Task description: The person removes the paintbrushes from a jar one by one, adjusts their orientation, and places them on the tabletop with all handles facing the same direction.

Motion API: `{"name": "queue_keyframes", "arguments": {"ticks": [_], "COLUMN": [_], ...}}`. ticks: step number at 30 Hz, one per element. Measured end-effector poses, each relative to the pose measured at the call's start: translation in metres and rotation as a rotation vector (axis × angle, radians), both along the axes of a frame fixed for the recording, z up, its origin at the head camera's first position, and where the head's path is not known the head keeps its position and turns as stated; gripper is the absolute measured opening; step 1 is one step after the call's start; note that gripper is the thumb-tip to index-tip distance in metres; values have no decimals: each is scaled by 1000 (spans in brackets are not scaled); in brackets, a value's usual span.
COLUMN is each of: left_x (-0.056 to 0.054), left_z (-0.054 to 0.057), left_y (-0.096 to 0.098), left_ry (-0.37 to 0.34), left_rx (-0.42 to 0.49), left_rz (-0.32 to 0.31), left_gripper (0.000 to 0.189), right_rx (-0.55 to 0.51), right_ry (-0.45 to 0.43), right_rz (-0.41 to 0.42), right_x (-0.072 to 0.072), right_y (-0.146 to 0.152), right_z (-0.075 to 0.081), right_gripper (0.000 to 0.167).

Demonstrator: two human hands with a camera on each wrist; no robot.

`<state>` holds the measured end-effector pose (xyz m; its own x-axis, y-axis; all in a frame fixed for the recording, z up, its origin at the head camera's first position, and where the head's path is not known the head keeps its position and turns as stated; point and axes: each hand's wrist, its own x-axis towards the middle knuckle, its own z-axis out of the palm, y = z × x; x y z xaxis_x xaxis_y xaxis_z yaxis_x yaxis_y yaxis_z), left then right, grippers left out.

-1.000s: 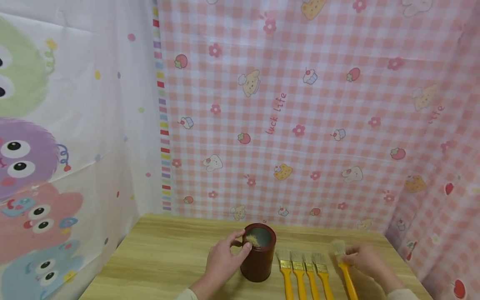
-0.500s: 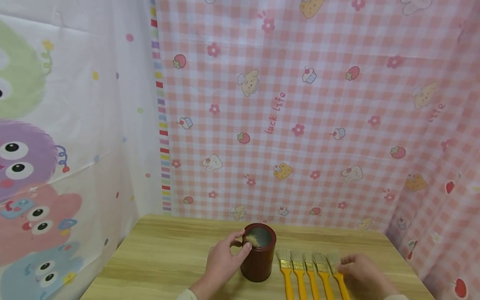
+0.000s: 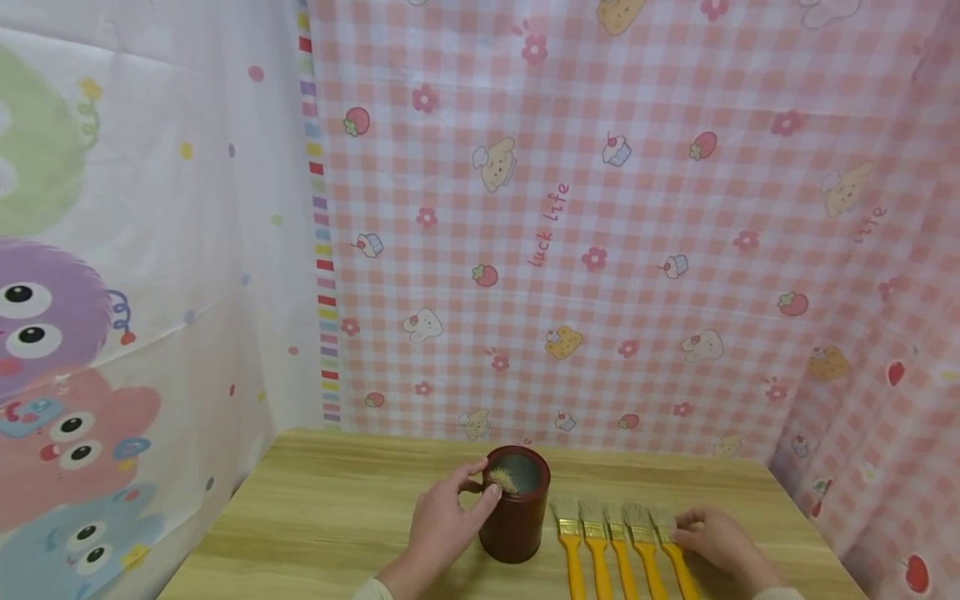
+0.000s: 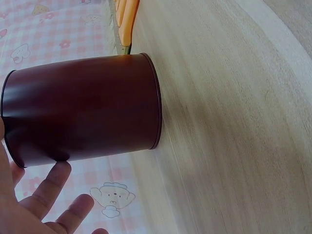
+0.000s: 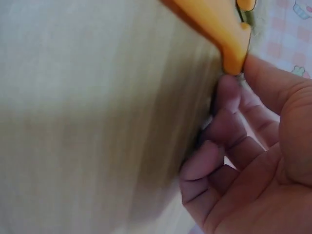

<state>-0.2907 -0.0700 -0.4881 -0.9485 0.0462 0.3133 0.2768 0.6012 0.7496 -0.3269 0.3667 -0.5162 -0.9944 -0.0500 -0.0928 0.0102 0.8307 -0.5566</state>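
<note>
A dark red-brown cylindrical canister (image 3: 513, 525) stands upright on the table. My left hand (image 3: 450, 517) grips its rim from the left, thumb in front and fingers behind. Beside that thumb, a tan bristly tuft (image 3: 502, 479) shows inside the mouth; whatever lies below it is hidden. Right of the canister, several flat paintbrushes (image 3: 596, 546) with yellow handles lie in a row, bristles pointing away from me. My right hand (image 3: 720, 537) pinches the rightmost paintbrush (image 3: 678, 567) near its metal band. The right wrist view shows its orange-yellow handle (image 5: 214, 24) at my thumb and fingertips.
The wood-grain table (image 3: 337, 517) extends to the left of the canister. A pink checked cloth (image 3: 555, 250) hangs behind it, and a white cartoon-print cloth (image 3: 187, 292) hangs at the left.
My right hand has brought the rightmost paintbrush leftward, up against the row, and still holds it. My left hand and the canister have stayed in place.
</note>
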Motion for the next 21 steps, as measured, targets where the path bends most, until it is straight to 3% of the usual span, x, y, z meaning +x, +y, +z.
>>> {"name": "queue_keyframes", "arguments": {"ticks": [10,21], "left_x": [-1,-2], "left_z": [-2,-2], "left_y": [1,0], "left_ry": [21,-3], "left_rx": [2,17], "left_rz": [-2,3], "left_gripper": [50,50], "right_rx": [-190,-167], "right_ry": [-145,-124], "right_rz": [-60,-79], "right_x": [-3,-2], "right_y": [8,7], "right_z": [-9,-9], "right_gripper": [58,55]}}
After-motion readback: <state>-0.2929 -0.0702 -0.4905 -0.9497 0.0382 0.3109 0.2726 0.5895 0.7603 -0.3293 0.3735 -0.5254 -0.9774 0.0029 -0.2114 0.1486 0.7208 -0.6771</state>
